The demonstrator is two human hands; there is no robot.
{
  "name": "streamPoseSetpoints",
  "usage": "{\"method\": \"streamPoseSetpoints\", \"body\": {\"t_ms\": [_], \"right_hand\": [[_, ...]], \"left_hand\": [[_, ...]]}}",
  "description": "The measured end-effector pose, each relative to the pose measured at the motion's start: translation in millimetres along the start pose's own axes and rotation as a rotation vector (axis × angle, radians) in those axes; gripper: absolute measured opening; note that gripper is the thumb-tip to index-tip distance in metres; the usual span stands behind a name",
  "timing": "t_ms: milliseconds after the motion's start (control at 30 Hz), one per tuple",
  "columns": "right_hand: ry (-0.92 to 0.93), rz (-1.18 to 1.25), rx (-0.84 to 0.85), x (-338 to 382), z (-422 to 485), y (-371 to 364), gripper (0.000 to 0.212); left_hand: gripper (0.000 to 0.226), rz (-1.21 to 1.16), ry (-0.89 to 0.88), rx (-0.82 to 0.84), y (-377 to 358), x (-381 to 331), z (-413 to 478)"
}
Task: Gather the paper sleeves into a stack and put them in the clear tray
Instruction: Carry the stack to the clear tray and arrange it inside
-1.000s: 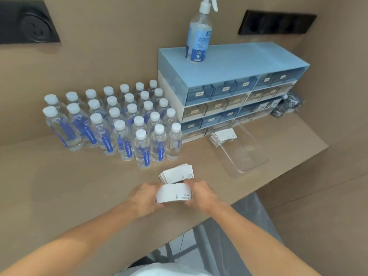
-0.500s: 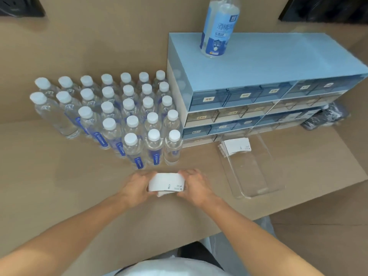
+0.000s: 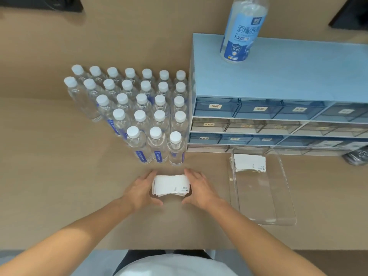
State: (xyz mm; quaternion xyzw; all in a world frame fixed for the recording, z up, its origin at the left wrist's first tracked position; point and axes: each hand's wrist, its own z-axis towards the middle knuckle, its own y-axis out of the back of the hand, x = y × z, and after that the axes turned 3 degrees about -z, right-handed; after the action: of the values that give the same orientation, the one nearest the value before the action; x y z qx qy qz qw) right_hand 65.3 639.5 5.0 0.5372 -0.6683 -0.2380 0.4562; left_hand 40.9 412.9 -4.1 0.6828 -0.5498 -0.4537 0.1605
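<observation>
A stack of white paper sleeves [image 3: 171,185] lies on the tan table just in front of the water bottles. My left hand [image 3: 140,191] presses against its left edge and my right hand [image 3: 200,190] against its right edge, fingers extended, squeezing the stack between them. The lower sleeves stick out unevenly at the near edge. To the right lies the clear tray [image 3: 278,208], long side running away from me. A second stack of paper sleeves [image 3: 249,163] sits in the tray's far end.
Several rows of capped water bottles [image 3: 139,114] stand behind the hands. A blue drawer cabinet [image 3: 278,108] with a spray bottle [image 3: 243,28] on top stands at the back right, touching the tray's far end. A dark bag [image 3: 356,158] lies at the right edge.
The two separate piles became one stack between my hands. My view moved closer and lower over the table, and both hands shifted from gripping the pile to pressing its sides.
</observation>
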Motion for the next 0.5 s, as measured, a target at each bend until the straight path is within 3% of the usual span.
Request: {"method": "streamPoseSetpoints", "body": {"t_ms": [100, 167, 267, 333, 433, 500], "right_hand": [[-0.026, 0.203, 0.031, -0.1, 0.7, 1.0, 0.120], [-0.153, 0.477, 0.013, 3.8, 2.1, 4.6, 0.112], [-0.468, 0.907, -0.037, 10.1, 7.2, 10.8, 0.091], [-0.601, 1.099, -0.023, 17.3, 11.6, 14.0, 0.082], [-0.627, 1.260, 0.047, 31.0, 16.7, 9.3, 0.064], [-0.607, 1.269, 0.040, 34.3, 21.6, 1.5, 0.066]], "left_hand": [[0.093, -0.278, 0.067, -0.124, -3.6, -11.4, -9.2], [0.073, -0.531, 0.248, -0.215, -1.3, -19.9, -8.7], [0.067, -0.943, 0.539, -0.231, 6.0, -21.0, 1.3], [0.071, -1.213, 0.608, -0.176, 11.4, -22.7, 4.8], [0.083, -1.314, 0.585, -0.031, 14.5, -31.8, 5.3], [0.084, -1.284, 0.561, 0.023, 16.3, -38.1, 3.5]]}}
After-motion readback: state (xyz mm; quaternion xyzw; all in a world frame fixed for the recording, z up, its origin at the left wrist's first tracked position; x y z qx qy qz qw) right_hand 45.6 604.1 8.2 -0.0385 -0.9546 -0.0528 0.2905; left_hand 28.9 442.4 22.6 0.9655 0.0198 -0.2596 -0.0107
